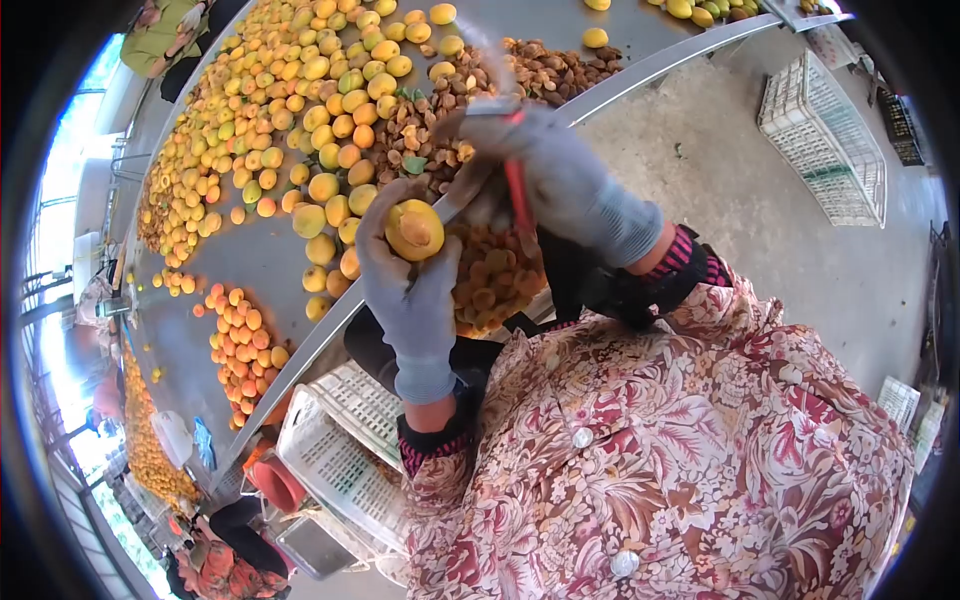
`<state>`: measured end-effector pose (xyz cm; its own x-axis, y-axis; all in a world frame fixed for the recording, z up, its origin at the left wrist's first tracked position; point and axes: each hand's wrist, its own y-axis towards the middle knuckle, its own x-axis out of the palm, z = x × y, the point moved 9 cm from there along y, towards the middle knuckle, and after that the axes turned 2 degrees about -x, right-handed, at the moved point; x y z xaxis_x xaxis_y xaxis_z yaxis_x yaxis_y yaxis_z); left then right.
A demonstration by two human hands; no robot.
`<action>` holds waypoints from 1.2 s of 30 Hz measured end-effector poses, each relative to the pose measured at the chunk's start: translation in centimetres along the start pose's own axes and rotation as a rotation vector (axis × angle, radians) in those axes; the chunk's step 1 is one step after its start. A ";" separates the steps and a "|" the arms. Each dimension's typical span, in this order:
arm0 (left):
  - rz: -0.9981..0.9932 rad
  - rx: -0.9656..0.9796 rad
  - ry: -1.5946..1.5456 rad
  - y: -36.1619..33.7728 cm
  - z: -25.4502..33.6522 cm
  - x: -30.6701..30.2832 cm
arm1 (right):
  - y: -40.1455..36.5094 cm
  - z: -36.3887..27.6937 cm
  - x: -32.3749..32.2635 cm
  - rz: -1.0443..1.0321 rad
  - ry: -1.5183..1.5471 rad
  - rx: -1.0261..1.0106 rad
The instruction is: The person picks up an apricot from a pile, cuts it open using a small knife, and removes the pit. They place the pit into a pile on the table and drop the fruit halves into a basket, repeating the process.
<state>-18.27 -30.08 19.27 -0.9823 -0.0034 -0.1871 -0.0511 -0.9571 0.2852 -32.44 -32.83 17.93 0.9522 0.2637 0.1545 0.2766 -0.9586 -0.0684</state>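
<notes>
My left hand (410, 290), in a grey glove, holds a yellow apricot (414, 230) between thumb and fingers. An orange-brown patch, perhaps its stone or a cut face, shows on the side facing me. Beside it, my right hand (560, 170), also gloved and smeared by motion, is closed around a red-handled tool (517, 175). Its metal part is blurred, so its exact kind cannot be made out. Under the hands, many orange apricot halves (495, 285) lie in a heap, partly covered by the gloves.
Whole apricots (330, 130) cover much of the metal table (240, 245). Brown stones (540, 75) are heaped behind my hands. A raised metal rim (690, 60) edges the table. White plastic crates stand lower left (340, 430) and right (825, 140). Other people sit around the table.
</notes>
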 end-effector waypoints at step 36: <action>-0.021 -0.456 -0.965 -1.6 -1.3 6.3 | 0.1 -3.0 -2.0 0.495 0.647 -0.209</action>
<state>-24.12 -28.93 16.46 -0.7191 0.0543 0.6928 -0.1940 -0.9730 -0.1251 -34.71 -33.79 20.60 0.6774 -0.2449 0.6936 -0.2439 -0.9644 -0.1023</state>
